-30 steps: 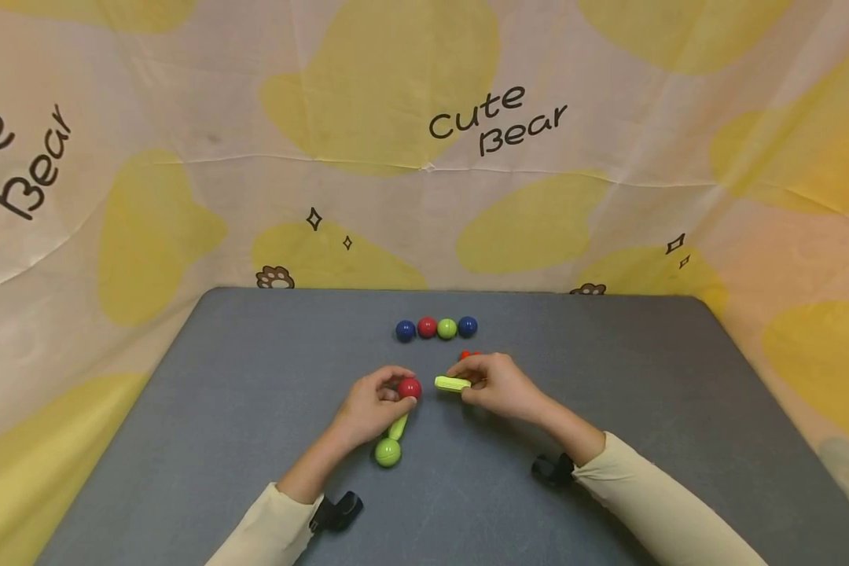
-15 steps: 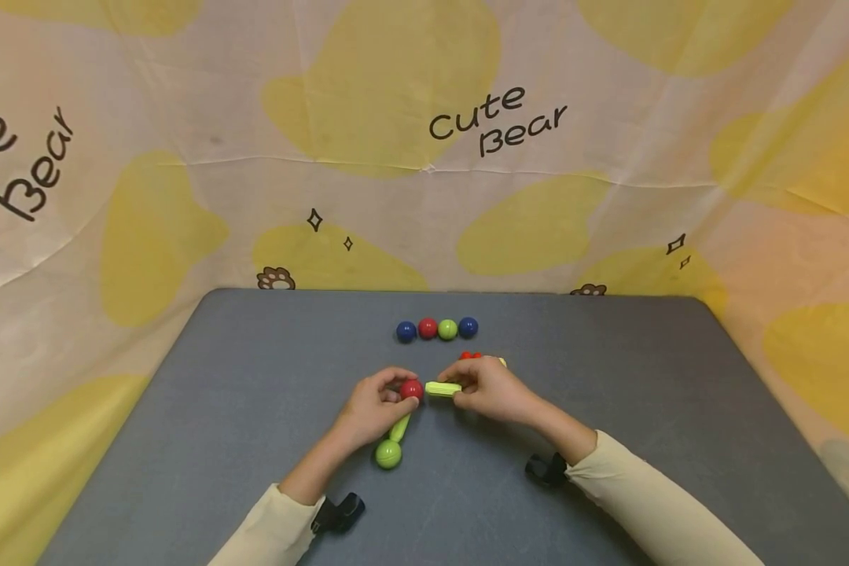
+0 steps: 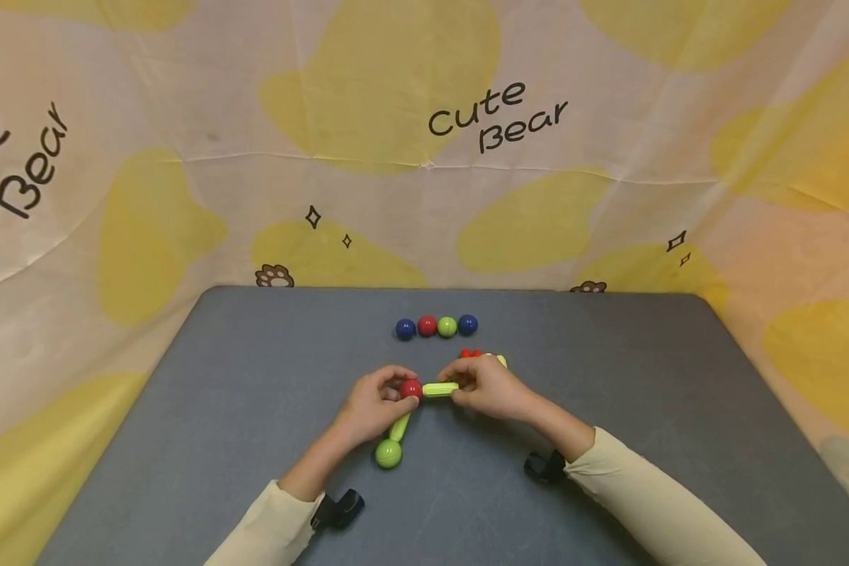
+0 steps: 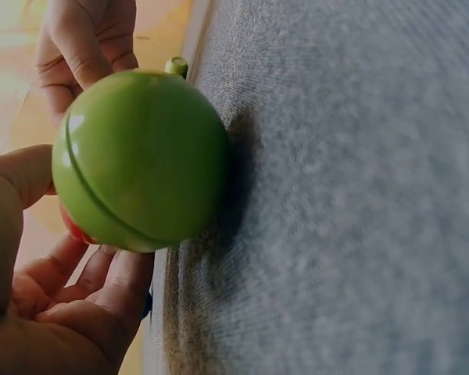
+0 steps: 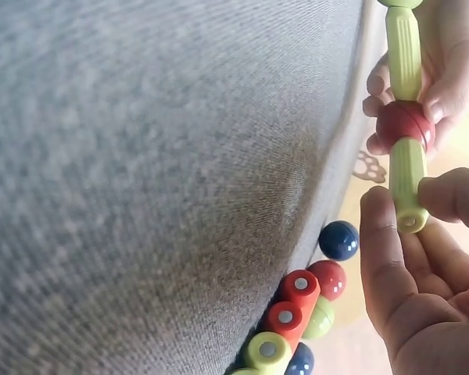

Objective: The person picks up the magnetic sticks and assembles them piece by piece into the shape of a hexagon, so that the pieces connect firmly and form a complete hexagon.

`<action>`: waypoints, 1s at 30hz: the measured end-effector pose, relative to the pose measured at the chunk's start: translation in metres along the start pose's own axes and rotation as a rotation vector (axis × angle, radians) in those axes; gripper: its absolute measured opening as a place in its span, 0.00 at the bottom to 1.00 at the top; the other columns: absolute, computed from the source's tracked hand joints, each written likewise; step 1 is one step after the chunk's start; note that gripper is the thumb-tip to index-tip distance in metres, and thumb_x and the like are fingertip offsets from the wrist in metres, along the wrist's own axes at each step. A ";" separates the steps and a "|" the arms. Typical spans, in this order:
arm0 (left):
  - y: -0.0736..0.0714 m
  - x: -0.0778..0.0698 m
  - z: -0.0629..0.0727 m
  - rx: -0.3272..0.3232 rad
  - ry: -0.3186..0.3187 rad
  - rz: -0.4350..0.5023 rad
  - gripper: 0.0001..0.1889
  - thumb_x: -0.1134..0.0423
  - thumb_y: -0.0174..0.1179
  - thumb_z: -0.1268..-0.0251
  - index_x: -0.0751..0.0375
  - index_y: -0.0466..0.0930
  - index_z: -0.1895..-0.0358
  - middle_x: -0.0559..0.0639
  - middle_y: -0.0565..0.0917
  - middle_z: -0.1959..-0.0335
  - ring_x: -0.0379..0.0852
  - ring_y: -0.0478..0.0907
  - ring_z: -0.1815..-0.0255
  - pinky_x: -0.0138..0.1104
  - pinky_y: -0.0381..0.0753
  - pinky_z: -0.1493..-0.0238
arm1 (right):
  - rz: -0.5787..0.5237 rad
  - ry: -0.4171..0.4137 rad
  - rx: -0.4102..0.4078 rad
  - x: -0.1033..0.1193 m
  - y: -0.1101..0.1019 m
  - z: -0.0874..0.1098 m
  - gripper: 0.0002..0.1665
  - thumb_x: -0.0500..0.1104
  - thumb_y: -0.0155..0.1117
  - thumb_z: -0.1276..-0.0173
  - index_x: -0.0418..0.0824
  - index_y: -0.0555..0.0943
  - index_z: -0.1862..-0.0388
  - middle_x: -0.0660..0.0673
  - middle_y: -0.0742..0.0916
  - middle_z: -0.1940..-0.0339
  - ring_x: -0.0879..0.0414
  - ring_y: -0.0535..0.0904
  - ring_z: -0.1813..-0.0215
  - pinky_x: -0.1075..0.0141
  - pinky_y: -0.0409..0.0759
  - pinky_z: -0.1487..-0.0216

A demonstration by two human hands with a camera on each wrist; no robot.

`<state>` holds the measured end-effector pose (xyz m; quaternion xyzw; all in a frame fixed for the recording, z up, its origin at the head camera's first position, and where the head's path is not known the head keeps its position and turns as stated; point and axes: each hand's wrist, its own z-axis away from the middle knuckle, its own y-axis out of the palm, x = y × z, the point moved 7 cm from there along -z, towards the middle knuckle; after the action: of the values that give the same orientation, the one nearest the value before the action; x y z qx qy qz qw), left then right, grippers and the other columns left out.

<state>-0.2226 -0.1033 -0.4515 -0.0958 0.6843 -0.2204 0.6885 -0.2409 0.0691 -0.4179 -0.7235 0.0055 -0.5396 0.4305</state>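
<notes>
My left hand (image 3: 369, 407) pinches a red ball (image 3: 411, 389) between thumb and fingers, near the middle of the table. From that ball a yellow-green rod (image 3: 399, 427) runs toward me to a green ball (image 3: 387, 453). The green ball (image 4: 141, 160) fills much of the left wrist view and covers most of the red one. My right hand (image 3: 495, 388) pinches another ridged yellow-green rod (image 3: 439, 389) by its right end. Its left end meets the red ball, and in the right wrist view the two rods and the red ball (image 5: 403, 125) form one joined chain.
Behind the hands stands a row of balls: blue (image 3: 406, 328), red (image 3: 427, 325), green (image 3: 447, 326) and blue (image 3: 468, 325). Red rods (image 5: 299, 284) and yellow-green rods (image 5: 268, 350) with metal-dotted ends lie beside the right hand. A patterned cloth (image 3: 368, 118) hangs behind the grey table (image 3: 255, 338).
My right hand has moved left, bringing its rod from a gap away up against the red ball. The left hand has stayed nearly still, holding the ball.
</notes>
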 end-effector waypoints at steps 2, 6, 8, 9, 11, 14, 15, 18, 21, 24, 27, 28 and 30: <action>0.000 0.000 0.000 0.003 0.001 -0.007 0.14 0.65 0.69 0.46 0.57 0.81 0.55 0.50 0.84 0.62 0.39 0.79 0.71 0.29 0.76 0.71 | 0.020 0.000 -0.002 0.000 0.000 0.000 0.15 0.31 0.63 0.42 0.39 0.84 0.55 0.47 0.86 0.66 0.63 0.78 0.68 0.72 0.80 0.64; -0.002 -0.001 0.000 -0.002 0.005 -0.038 0.12 0.66 0.66 0.46 0.57 0.80 0.57 0.50 0.83 0.64 0.39 0.77 0.72 0.29 0.75 0.71 | 0.054 -0.012 -0.013 0.001 -0.004 0.003 0.14 0.32 0.63 0.42 0.40 0.84 0.56 0.48 0.86 0.67 0.63 0.79 0.66 0.73 0.80 0.63; -0.003 -0.001 0.001 -0.004 0.006 -0.048 0.11 0.66 0.65 0.46 0.57 0.80 0.58 0.49 0.82 0.65 0.39 0.75 0.74 0.29 0.74 0.72 | 0.056 -0.022 -0.023 0.001 -0.009 0.004 0.14 0.31 0.63 0.41 0.40 0.84 0.56 0.48 0.86 0.66 0.63 0.80 0.65 0.72 0.80 0.63; -0.004 0.000 0.001 -0.004 0.009 -0.049 0.11 0.67 0.65 0.46 0.57 0.80 0.58 0.49 0.82 0.66 0.39 0.74 0.75 0.29 0.73 0.73 | 0.059 -0.026 -0.033 0.001 -0.011 0.004 0.13 0.31 0.63 0.41 0.39 0.84 0.57 0.47 0.87 0.65 0.62 0.80 0.64 0.72 0.80 0.63; -0.004 0.001 0.001 -0.001 0.007 -0.046 0.11 0.67 0.64 0.46 0.56 0.81 0.58 0.49 0.81 0.66 0.39 0.73 0.77 0.28 0.71 0.75 | 0.078 -0.034 -0.056 0.001 -0.018 0.004 0.12 0.31 0.64 0.41 0.38 0.84 0.57 0.46 0.87 0.65 0.62 0.80 0.64 0.70 0.81 0.63; -0.005 0.001 0.002 -0.001 0.013 -0.051 0.10 0.67 0.63 0.47 0.56 0.82 0.59 0.51 0.80 0.65 0.37 0.72 0.79 0.27 0.70 0.76 | 0.134 -0.039 -0.088 0.001 -0.028 0.003 0.11 0.32 0.64 0.41 0.37 0.83 0.58 0.46 0.87 0.65 0.61 0.81 0.64 0.67 0.81 0.62; -0.005 0.001 0.003 -0.002 0.012 -0.053 0.10 0.67 0.64 0.47 0.56 0.82 0.60 0.51 0.80 0.65 0.37 0.72 0.78 0.27 0.70 0.76 | 0.156 -0.037 -0.096 0.001 -0.031 0.003 0.11 0.33 0.64 0.41 0.37 0.83 0.58 0.46 0.88 0.65 0.60 0.81 0.64 0.67 0.82 0.62; -0.006 0.001 0.003 -0.005 0.005 -0.057 0.09 0.66 0.65 0.47 0.57 0.82 0.61 0.51 0.80 0.65 0.37 0.74 0.77 0.27 0.71 0.76 | 0.193 -0.014 -0.107 0.000 -0.040 0.001 0.12 0.34 0.64 0.41 0.37 0.83 0.57 0.45 0.88 0.62 0.57 0.83 0.62 0.65 0.82 0.62; -0.007 0.003 0.003 -0.002 -0.006 -0.051 0.10 0.64 0.67 0.47 0.58 0.81 0.60 0.51 0.81 0.68 0.37 0.74 0.77 0.28 0.72 0.77 | 0.201 0.024 -0.113 -0.003 -0.049 -0.003 0.13 0.36 0.64 0.40 0.37 0.83 0.55 0.42 0.87 0.58 0.53 0.84 0.59 0.63 0.83 0.61; -0.009 0.004 0.002 -0.007 -0.005 -0.051 0.12 0.63 0.67 0.47 0.59 0.80 0.58 0.50 0.82 0.69 0.37 0.75 0.76 0.28 0.72 0.76 | 0.199 0.060 -0.114 -0.007 -0.056 -0.008 0.15 0.37 0.64 0.38 0.35 0.82 0.52 0.39 0.86 0.54 0.50 0.84 0.57 0.60 0.83 0.58; -0.010 0.005 0.002 -0.012 0.000 -0.048 0.13 0.64 0.66 0.46 0.60 0.80 0.56 0.50 0.82 0.66 0.36 0.75 0.74 0.27 0.72 0.73 | 0.213 0.073 -0.111 -0.012 -0.060 -0.014 0.16 0.38 0.65 0.38 0.35 0.82 0.51 0.38 0.86 0.53 0.48 0.84 0.56 0.58 0.83 0.56; -0.010 0.004 0.002 -0.013 0.006 -0.045 0.14 0.65 0.65 0.46 0.60 0.80 0.56 0.50 0.82 0.65 0.36 0.75 0.74 0.27 0.72 0.72 | 0.218 0.078 -0.110 -0.014 -0.060 -0.016 0.16 0.38 0.65 0.38 0.35 0.82 0.51 0.38 0.86 0.52 0.47 0.84 0.55 0.58 0.83 0.56; -0.011 0.004 0.002 -0.011 0.009 -0.037 0.13 0.67 0.64 0.46 0.60 0.81 0.55 0.50 0.82 0.66 0.36 0.75 0.74 0.27 0.72 0.72 | 0.231 0.086 -0.109 -0.019 -0.062 -0.020 0.16 0.38 0.65 0.38 0.34 0.82 0.51 0.37 0.86 0.52 0.47 0.84 0.55 0.57 0.83 0.56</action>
<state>-0.2228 -0.1153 -0.4505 -0.1112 0.6868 -0.2297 0.6806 -0.2926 0.1050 -0.3928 -0.7165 0.1368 -0.5159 0.4493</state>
